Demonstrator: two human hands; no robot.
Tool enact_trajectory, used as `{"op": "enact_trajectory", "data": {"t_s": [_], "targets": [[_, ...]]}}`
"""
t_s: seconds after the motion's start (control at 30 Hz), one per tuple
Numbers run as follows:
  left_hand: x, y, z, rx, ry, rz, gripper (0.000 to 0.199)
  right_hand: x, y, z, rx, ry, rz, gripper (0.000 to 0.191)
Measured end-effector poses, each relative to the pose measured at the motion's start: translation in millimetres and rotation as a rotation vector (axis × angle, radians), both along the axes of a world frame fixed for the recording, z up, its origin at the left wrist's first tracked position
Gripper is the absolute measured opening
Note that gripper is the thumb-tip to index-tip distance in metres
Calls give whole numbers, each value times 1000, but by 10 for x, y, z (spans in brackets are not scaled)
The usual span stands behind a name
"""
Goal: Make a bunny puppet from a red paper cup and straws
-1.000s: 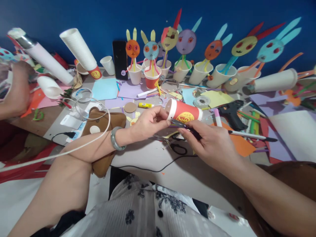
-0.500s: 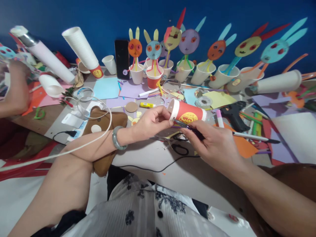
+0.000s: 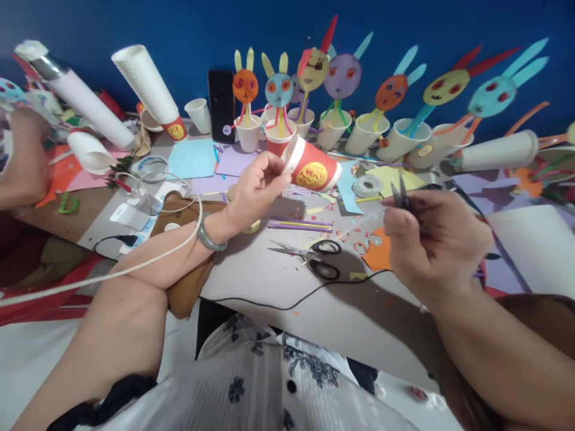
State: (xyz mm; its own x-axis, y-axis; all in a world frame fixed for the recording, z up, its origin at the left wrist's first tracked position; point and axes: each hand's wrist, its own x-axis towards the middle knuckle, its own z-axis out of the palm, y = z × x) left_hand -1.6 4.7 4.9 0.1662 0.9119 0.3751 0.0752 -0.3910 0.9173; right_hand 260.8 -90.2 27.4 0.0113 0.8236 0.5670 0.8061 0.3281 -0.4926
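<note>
My left hand (image 3: pixel 263 188) pinches the rim of a red paper cup (image 3: pixel 321 170) with a yellow round emblem. The cup lies tilted on its side in the air, its rim towards my left fingers. Off to the right, my right hand (image 3: pixel 442 248) is closed around small, dark scissors (image 3: pixel 402 197), whose pointed tips stick up slightly apart. Their handles are hidden in my palm. Between the hands, larger scissors (image 3: pixel 290 248) with black handles lie spread on the table, beside purple and yellow sticks (image 3: pixel 300 225).
Rabbit figures in paper cups (image 3: pixel 330 131) line the blue wall. A phone (image 3: pixel 222 108) and a stack of cups (image 3: pixel 146 84) stand to their left. A white cable (image 3: pixel 148 263) crosses my left forearm. Another person's arm (image 3: pixel 22 155) shows at the left edge. Tape (image 3: pixel 368 186) lies behind.
My right hand has drawn the small scissors away from the cup's rim, to the right. My left hand has lifted the cup up and leftward, uncovering the larger scissors.
</note>
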Motion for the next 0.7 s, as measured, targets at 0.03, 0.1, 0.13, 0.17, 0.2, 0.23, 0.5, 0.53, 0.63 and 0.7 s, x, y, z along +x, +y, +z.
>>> {"op": "enact_trajectory", "data": {"t_s": [0.03, 0.1, 0.13, 0.17, 0.2, 0.23, 0.5, 0.53, 0.63, 0.7], "targets": [[-9, 31, -20, 13, 1, 20, 30, 9, 64, -4, -68, -22, -16, 38], [-20, 69, -47, 45, 10, 48, 35, -2, 213, -21, -242, -110, -22, 46], [-22, 79, -51, 68, 10, 57, 38, -18, 288, -36, -331, -191, -37, 46], [-24, 85, -49, 95, 4, 66, 41, -36, 357, -53, -426, -284, -85, 46], [-26, 91, -41, 127, -9, 76, 43, -55, 418, -73, -514, -375, -124, 47], [-30, 98, -27, 161, -25, 88, 45, -71, 467, -93, -566, -450, -140, 49], [-123, 276, 125, 293, 33, 228, 49, -30, 562, -144, -645, -714, -157, 52], [-128, 309, 135, 283, 54, 231, 46, -15, 555, -133, -643, -724, -152, 51], [-134, 389, 152, 268, 117, 200, 29, 15, 517, -65, -629, -746, -127, 50], [-152, 425, 154, 267, 195, 172, 20, 16, 470, 16, -628, -756, -105, 50]]}}
